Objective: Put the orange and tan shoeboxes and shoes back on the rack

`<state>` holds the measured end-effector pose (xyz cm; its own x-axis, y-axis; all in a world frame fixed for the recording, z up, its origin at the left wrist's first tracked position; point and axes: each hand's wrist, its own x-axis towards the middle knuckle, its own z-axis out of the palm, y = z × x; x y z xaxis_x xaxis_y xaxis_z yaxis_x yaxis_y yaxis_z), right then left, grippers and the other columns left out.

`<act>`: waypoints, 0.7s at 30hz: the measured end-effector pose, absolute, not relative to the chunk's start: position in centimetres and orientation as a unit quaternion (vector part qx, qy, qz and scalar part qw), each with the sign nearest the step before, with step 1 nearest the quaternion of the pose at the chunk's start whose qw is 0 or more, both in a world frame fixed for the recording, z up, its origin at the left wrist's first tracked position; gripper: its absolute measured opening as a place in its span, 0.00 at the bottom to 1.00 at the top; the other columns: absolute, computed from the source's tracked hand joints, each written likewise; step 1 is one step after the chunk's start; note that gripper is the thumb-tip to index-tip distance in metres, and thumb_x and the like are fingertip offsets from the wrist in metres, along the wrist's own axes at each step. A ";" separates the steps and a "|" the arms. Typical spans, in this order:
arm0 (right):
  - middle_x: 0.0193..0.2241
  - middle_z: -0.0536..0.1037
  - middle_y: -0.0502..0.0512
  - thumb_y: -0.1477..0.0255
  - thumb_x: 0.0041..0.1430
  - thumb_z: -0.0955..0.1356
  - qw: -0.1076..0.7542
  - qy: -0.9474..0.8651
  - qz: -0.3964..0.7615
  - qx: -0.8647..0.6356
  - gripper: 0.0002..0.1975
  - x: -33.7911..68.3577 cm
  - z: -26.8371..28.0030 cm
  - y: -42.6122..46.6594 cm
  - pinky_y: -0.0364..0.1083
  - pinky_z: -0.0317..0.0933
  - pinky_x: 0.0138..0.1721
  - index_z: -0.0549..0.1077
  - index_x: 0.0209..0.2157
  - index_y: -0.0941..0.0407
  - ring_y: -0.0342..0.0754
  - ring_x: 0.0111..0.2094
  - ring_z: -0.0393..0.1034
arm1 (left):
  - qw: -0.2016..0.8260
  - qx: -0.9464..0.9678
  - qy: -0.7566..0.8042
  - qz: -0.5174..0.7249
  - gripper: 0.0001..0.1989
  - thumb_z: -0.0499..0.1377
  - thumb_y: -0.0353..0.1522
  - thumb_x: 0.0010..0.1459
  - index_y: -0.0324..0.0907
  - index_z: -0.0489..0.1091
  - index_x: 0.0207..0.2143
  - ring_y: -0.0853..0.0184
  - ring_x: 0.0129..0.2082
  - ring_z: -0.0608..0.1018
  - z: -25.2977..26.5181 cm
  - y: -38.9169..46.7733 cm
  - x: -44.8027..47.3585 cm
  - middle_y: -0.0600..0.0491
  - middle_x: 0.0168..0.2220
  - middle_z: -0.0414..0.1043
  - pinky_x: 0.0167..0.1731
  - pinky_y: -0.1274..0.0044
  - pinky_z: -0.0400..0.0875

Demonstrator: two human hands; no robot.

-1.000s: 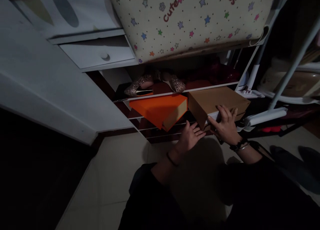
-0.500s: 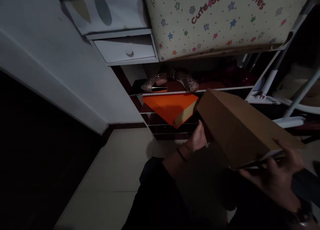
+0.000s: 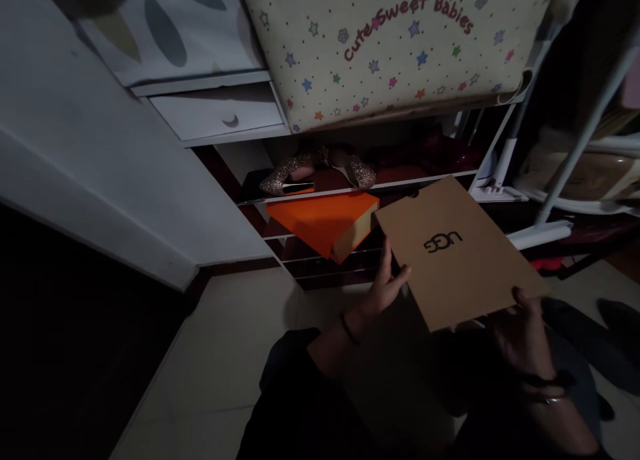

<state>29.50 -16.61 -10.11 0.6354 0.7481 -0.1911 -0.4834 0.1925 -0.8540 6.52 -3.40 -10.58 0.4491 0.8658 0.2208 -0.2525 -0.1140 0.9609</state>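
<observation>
UGG shoebox (image 3: 457, 260): right of centre; probably light, stiff; best held by opposite edges.
Left hand (image 3: 384, 288): fingers wide alongside.
Right hand (image 3: 525, 333): grips lower edge.

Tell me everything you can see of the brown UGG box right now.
The brown box, apparently cardboard, shows a broad flat face with dark UGG lettering, upside down in this view. A small dark notch marks its far edge. It is held in front of the rack, its underside and contents hidden. The right-hand grip has its thumb over the near right edge; the left-hand grip is at the left edge.
</observation>
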 end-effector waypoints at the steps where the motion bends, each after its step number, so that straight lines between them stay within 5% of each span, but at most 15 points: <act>1: 0.53 0.79 0.51 0.57 0.53 0.77 0.755 -0.117 0.428 -0.483 0.27 29.5 -10.5 -16.2 0.64 0.79 0.49 0.74 0.54 0.45 0.58 0.53 0.76 | 0.623 0.574 0.259 0.464 0.51 0.67 0.42 0.66 0.53 0.39 0.80 0.58 0.81 0.41 -10.4 -3.4 6.5 0.53 0.82 0.35 0.78 0.65 0.34; 10: 0.62 0.74 0.50 0.56 0.52 0.80 0.761 -0.077 0.487 -0.421 0.28 29.4 -11.2 -13.2 0.72 0.77 0.52 0.75 0.53 0.44 0.63 0.61 0.71 | 0.685 0.489 0.274 0.465 0.42 0.66 0.31 0.64 0.51 0.54 0.76 0.64 0.81 0.41 -8.8 -3.1 6.8 0.57 0.81 0.38 0.78 0.68 0.33; 21: 0.58 0.76 0.57 0.51 0.55 0.76 0.746 -0.136 0.495 -0.424 0.30 31.7 -10.5 -8.2 0.76 0.73 0.53 0.73 0.56 0.47 0.68 0.62 0.69 | 0.709 0.452 0.288 0.459 0.35 0.68 0.31 0.63 0.53 0.66 0.71 0.62 0.80 0.45 -9.7 -1.8 7.8 0.58 0.79 0.48 0.78 0.66 0.36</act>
